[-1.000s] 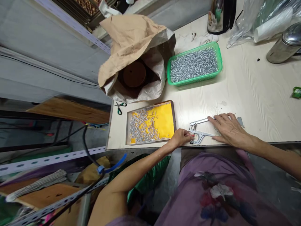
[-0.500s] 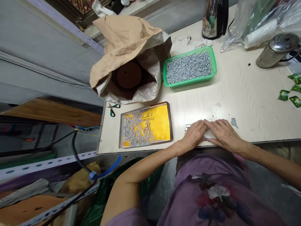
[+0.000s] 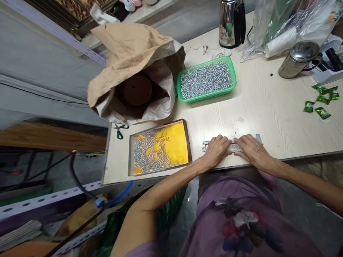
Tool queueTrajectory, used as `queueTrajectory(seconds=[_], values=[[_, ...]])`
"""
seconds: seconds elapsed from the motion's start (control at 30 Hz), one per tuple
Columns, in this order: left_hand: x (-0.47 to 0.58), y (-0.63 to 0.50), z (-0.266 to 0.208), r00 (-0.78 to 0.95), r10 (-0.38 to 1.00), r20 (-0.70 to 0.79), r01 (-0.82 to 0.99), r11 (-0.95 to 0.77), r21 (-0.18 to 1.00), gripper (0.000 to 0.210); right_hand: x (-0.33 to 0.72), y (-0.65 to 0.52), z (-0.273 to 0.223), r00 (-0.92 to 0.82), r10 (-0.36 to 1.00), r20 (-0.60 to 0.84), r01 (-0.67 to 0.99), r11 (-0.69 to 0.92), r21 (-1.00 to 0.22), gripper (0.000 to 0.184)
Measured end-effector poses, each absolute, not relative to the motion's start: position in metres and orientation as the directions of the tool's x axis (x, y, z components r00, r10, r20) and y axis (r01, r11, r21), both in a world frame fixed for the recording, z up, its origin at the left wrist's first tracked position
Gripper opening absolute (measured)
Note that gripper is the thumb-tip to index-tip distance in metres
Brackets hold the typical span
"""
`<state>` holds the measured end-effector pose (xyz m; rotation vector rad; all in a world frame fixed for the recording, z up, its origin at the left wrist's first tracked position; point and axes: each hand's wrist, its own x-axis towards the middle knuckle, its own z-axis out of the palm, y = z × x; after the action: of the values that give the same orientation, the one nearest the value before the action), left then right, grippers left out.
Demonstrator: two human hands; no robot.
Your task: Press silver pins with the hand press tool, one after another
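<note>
A narrow metal rail [image 3: 234, 147], which looks like a drawer slide, lies along the table's front edge with a slotted end showing at the left. My left hand [image 3: 217, 151] is closed over the rail's left part, fingers curled around it. My right hand [image 3: 253, 150] grips it farther right, with the thumb on the near side. Between the two hands a short stretch of rail shows; the parts under my palms are hidden. Left of my hands, a shallow tray [image 3: 189, 142] with a yellow lining [image 3: 175, 142] holds many small metal pins or screws [image 3: 150, 153].
A green basket [image 3: 206, 97] full of small metal pieces stands behind. An open paper sack [image 3: 134, 43] is at the back left, near green-handled scissors [image 3: 119, 131]. At the right are a kettle [image 3: 227, 25], a metal pot [image 3: 298, 60] and green wrapped sweets [image 3: 323, 112].
My hands have moved apart, baring the middle of the rail and more of its left end. The whole view has shifted slightly, so table items appear farther left.
</note>
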<state>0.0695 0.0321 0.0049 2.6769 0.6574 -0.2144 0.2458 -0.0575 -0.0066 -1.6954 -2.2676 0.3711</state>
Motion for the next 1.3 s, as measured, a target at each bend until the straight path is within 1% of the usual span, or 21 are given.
queueTrajectory(seconds=[0.1, 0.17, 0.3, 0.4, 0.57, 0.63, 0.7, 0.8, 0.83, 0.87, 0.97, 1.07, 1.13, 1.23, 1.27, 1.3], values=[[0.074, 0.037, 0.006, 0.853, 0.45, -0.266, 0.515, -0.808, 0.285, 0.024, 0.248, -0.05, -0.014, -0.291, 0.951, 0.103, 0.885, 0.308, -0.349, 0.024], [0.076, 0.039, 0.005, 0.836, 0.47, -0.283, 0.54, -0.797, 0.27, 0.024, 0.249, -0.046, -0.018, -0.313, 0.94, 0.134, 0.879, 0.34, -0.334, 0.021], [0.079, 0.039, 0.004, 0.818, 0.498, -0.287, 0.568, -0.776, 0.272, 0.024, 0.249, -0.042, -0.02, -0.341, 0.922, 0.182, 0.875, 0.382, -0.297, 0.025], [0.081, 0.039, 0.004, 0.807, 0.519, -0.282, 0.585, -0.768, 0.262, 0.025, 0.246, -0.039, -0.02, -0.33, 0.923, 0.195, 0.885, 0.375, -0.277, 0.029], [0.083, 0.039, 0.001, 0.794, 0.55, -0.259, 0.605, -0.759, 0.24, 0.027, 0.243, -0.034, -0.02, -0.3, 0.94, 0.161, 0.904, 0.334, -0.267, 0.031], [0.08, 0.035, -0.005, 0.79, 0.575, -0.215, 0.613, -0.752, 0.243, 0.027, 0.247, -0.033, -0.021, -0.294, 0.946, 0.135, 0.901, 0.322, -0.291, 0.029], [0.075, 0.027, -0.015, 0.78, 0.616, -0.11, 0.621, -0.741, 0.254, 0.031, 0.257, -0.031, -0.022, -0.303, 0.945, 0.124, 0.884, 0.327, -0.335, 0.029], [0.068, 0.007, -0.031, 0.761, 0.644, 0.08, 0.603, -0.748, 0.278, 0.043, 0.277, -0.025, -0.023, -0.355, 0.927, 0.116, 0.836, 0.371, -0.403, 0.057], [0.066, -0.001, -0.036, 0.766, 0.632, 0.117, 0.582, -0.76, 0.289, 0.045, 0.282, -0.021, -0.023, -0.359, 0.926, 0.12, 0.829, 0.375, -0.415, 0.062], [0.065, -0.009, -0.039, 0.778, 0.613, 0.136, 0.556, -0.774, 0.303, 0.047, 0.285, -0.017, -0.023, -0.345, 0.93, 0.129, 0.832, 0.366, -0.416, 0.062], [0.066, -0.027, -0.044, 0.822, 0.557, 0.12, 0.491, -0.798, 0.349, 0.055, 0.285, -0.001, -0.023, -0.276, 0.947, 0.165, 0.875, 0.318, -0.365, 0.052], [0.068, -0.033, -0.041, 0.841, 0.536, 0.069, 0.475, -0.795, 0.378, 0.061, 0.277, 0.024, -0.025, -0.311, 0.937, 0.161, 0.896, 0.345, -0.278, 0.046], [0.069, -0.032, -0.039, 0.844, 0.533, 0.052, 0.474, -0.788, 0.392, 0.061, 0.272, 0.044, -0.025, -0.311, 0.934, 0.177, 0.908, 0.347, -0.235, 0.047], [0.07, -0.029, -0.037, 0.846, 0.531, 0.051, 0.465, -0.781, 0.417, 0.064, 0.26, 0.064, -0.015, -0.246, 0.945, 0.217, 0.935, 0.29, -0.203, 0.055], [0.071, -0.028, -0.037, 0.846, 0.53, 0.052, 0.461, -0.778, 0.426, 0.065, 0.253, 0.065, -0.01, -0.269, 0.941, 0.207, 0.93, 0.309, -0.197, 0.055], [0.071, -0.029, -0.037, 0.85, 0.525, 0.052, 0.453, -0.777, 0.438, 0.066, 0.244, 0.064, -0.004, -0.33, 0.926, 0.183, 0.911, 0.364, -0.196, 0.051]])
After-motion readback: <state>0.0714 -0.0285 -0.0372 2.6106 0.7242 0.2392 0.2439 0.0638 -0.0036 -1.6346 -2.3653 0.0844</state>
